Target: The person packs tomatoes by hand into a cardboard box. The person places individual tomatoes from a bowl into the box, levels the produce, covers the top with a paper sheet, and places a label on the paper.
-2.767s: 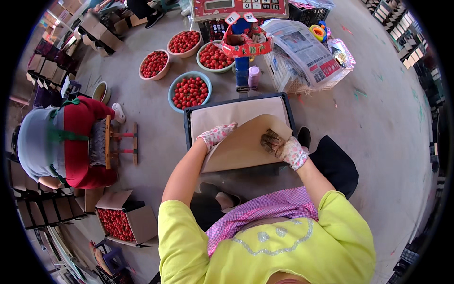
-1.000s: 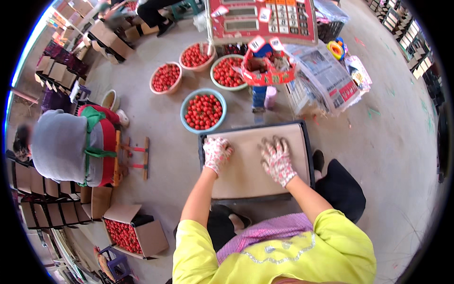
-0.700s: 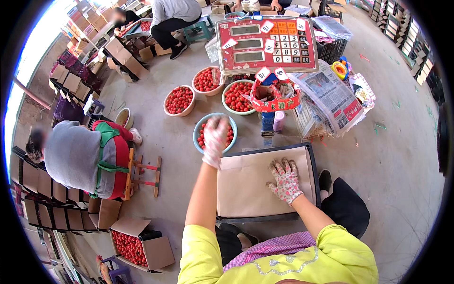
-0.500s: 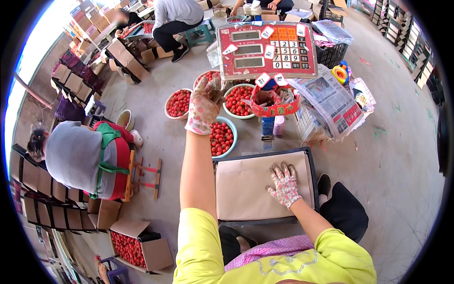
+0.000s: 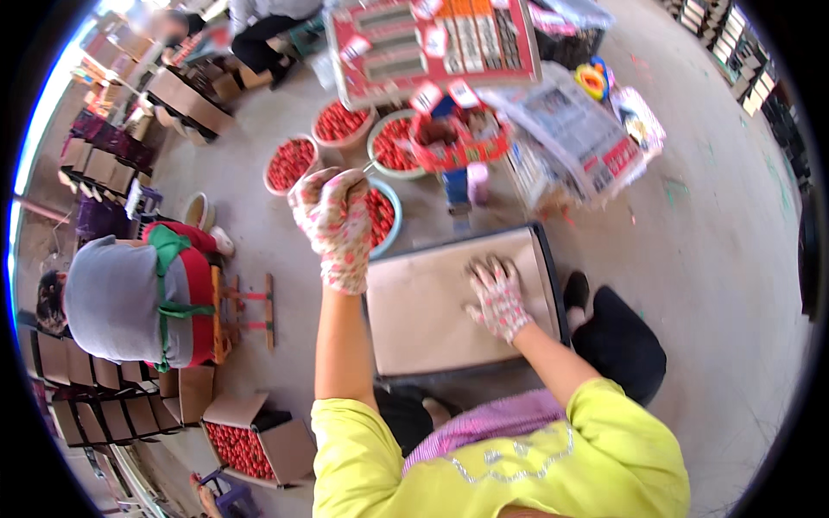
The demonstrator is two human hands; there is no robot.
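Observation:
My left hand [image 5: 332, 226], in a stained floral glove, is raised to the left of the crate. Its fingers are curled closed, and a thin light-coloured thing seems to stick out beside them; what it is I cannot make out. My right hand [image 5: 498, 298], gloved alike, lies with fingers spread on brown paper [image 5: 423, 319] that lines or covers a black crate [image 5: 553, 289] in front of me. Behind my left hand stands a light blue basin of cherry tomatoes [image 5: 381, 217], partly hidden by the hand.
More tomato basins [image 5: 291, 164] stand beyond. A red weighing scale [image 5: 436, 47] rises at the far side, with a red basket [image 5: 456, 142] below it and newspapers [image 5: 570, 129] at its right. A person in grey [image 5: 129, 298] sits at left, near a tomato-filled box [image 5: 242, 451].
My left hand has drawn back toward me from over the basins, its fingers now curled closed. The whole view has shifted. My right hand stays spread on the paper.

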